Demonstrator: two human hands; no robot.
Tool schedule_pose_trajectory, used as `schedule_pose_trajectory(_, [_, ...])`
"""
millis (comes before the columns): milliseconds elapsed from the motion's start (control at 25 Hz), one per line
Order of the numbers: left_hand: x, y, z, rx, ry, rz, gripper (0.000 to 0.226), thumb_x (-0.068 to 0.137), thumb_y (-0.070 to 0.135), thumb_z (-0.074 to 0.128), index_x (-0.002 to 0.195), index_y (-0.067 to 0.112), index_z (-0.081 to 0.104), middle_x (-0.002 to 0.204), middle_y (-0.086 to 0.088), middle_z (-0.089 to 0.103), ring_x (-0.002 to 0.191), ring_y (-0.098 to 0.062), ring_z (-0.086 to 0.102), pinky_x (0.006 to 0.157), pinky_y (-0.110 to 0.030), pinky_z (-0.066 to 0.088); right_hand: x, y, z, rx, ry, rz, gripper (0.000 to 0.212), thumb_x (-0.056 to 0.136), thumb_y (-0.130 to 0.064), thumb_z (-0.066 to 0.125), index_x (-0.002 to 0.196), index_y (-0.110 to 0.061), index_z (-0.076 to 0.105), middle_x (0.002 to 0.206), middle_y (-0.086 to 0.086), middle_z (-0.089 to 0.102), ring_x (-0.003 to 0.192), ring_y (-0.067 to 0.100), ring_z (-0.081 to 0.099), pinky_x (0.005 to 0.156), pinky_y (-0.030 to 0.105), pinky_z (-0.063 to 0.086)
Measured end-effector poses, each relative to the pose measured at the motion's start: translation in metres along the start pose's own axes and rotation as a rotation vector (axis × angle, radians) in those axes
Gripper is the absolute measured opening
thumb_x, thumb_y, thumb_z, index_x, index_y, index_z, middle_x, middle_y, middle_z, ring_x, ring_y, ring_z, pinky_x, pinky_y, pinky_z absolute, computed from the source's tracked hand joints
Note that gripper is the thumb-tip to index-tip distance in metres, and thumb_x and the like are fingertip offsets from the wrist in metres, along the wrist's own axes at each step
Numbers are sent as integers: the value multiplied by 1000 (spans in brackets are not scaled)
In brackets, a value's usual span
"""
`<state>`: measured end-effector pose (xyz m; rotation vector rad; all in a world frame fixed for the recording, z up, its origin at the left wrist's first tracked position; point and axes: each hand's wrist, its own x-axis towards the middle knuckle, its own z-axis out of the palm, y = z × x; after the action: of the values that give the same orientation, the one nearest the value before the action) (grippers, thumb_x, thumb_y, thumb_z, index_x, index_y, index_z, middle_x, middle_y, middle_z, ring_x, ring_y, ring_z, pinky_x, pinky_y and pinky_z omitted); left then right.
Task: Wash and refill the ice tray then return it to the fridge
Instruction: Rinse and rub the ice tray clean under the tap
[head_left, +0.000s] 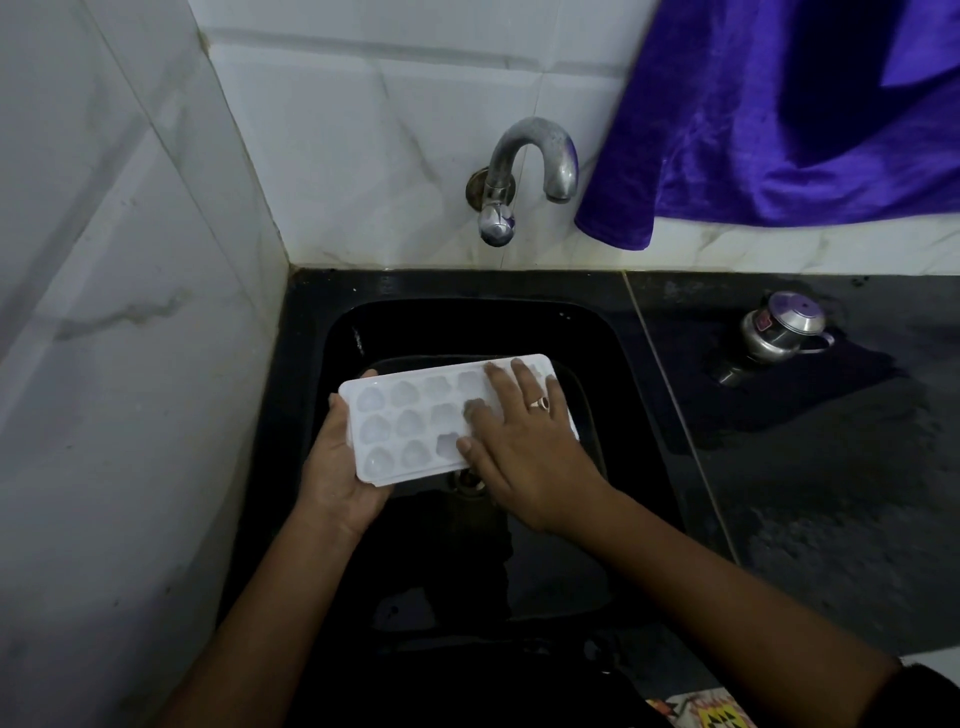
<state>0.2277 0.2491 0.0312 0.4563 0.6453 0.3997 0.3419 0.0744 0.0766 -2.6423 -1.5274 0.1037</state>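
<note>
A white plastic ice tray (410, 415) with several moulded cells hangs over the black sink (597, 332), held level. My left hand (337, 462) grips its left end from underneath, thumb on the rim. My right hand (524, 441), wearing a ring, lies flat on the tray's right half with fingers spread over the cells. The right end of the tray is partly hidden by this hand. The metal tap (530, 171) sticks out of the tiled wall above the sink; no water runs from it.
A purple cloth (779, 119) hangs at the upper right, close to the tap. A small steel pot (784, 327) stands on the dark wet counter (831, 493) right of the sink. A marble wall (104, 312) closes the left side. The drain (467, 480) shows below the tray.
</note>
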Motion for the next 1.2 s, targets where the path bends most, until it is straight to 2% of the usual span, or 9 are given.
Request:
schedule_pose_trajectory(80, [-1, 3, 0, -5, -17, 11, 54, 109, 53, 35, 107, 29, 83, 135, -17, 69, 116, -36, 72, 93, -58, 59, -3, 8, -1, -11, 3, -21, 49, 108, -53, 22, 146, -32, 45, 168, 15, 20, 157, 41, 9, 123, 68, 11])
schedule_pose_trajectory(240, [0, -3, 4, 0, -26, -17, 51, 109, 54, 36, 117, 28, 79, 139, -18, 67, 122, -38, 68, 98, -59, 56, 8, 2, -5, 32, 17, 53, 52, 106, -55, 19, 126, -24, 56, 168, 17, 21, 157, 42, 10, 122, 68, 13])
schedule_pose_trajectory(360, [-2, 4, 4, 0, -18, 25, 54, 110, 52, 34, 108, 29, 83, 134, -17, 70, 114, -35, 73, 89, -55, 62, -3, 4, 3, -16, 8, -20, 51, 107, -54, 23, 144, -27, 47, 168, 16, 21, 156, 42, 12, 122, 68, 14])
schedule_pose_trajectory(440, [-3, 2, 4, -7, -16, 20, 53, 109, 52, 34, 111, 28, 81, 130, -16, 72, 111, -34, 74, 84, -53, 63, 1, 10, -2, 8, 24, 17, 48, 107, -53, 24, 141, -32, 50, 168, 15, 21, 156, 42, 12, 121, 69, 13])
schedule_pose_trajectory(600, [2, -3, 1, 7, -11, 6, 48, 109, 55, 35, 135, 27, 63, 142, -17, 65, 124, -38, 67, 102, -61, 54, 0, 2, -2, 8, 16, 22, 55, 105, -55, 21, 137, -23, 52, 168, 17, 21, 156, 42, 12, 121, 69, 13])
schedule_pose_trajectory(680, [2, 1, 0, 7, -9, 27, 47, 109, 53, 34, 134, 26, 63, 139, -16, 67, 120, -36, 69, 99, -59, 55, -7, 7, -1, -38, 27, -17, 53, 106, -54, 22, 146, -29, 47, 168, 16, 21, 156, 42, 12, 122, 68, 11])
schedule_pose_trajectory(840, [-2, -8, 2, 26, -17, -2, 47, 109, 54, 35, 137, 27, 61, 143, -16, 64, 130, -39, 62, 107, -63, 48, 4, 1, -5, 19, 49, 50, 54, 105, -55, 20, 124, -21, 58, 168, 18, 23, 157, 42, 11, 123, 67, 8])
schedule_pose_trajectory(1040, [-4, -2, 2, 20, 2, 18, 47, 108, 55, 35, 132, 27, 64, 138, -15, 68, 125, -37, 66, 102, -60, 53, -3, 10, -3, -35, 53, 4, 51, 106, -54, 23, 140, -30, 52, 167, 16, 24, 156, 42, 13, 122, 69, 9])
schedule_pose_trajectory(1200, [-3, -8, 6, 27, 31, -2, 50, 108, 54, 34, 139, 26, 61, 140, -16, 67, 131, -40, 61, 109, -64, 45, 0, 1, -1, -50, 25, 5, 57, 106, -55, 20, 131, -18, 55, 167, 19, 24, 157, 43, 13, 122, 68, 10])
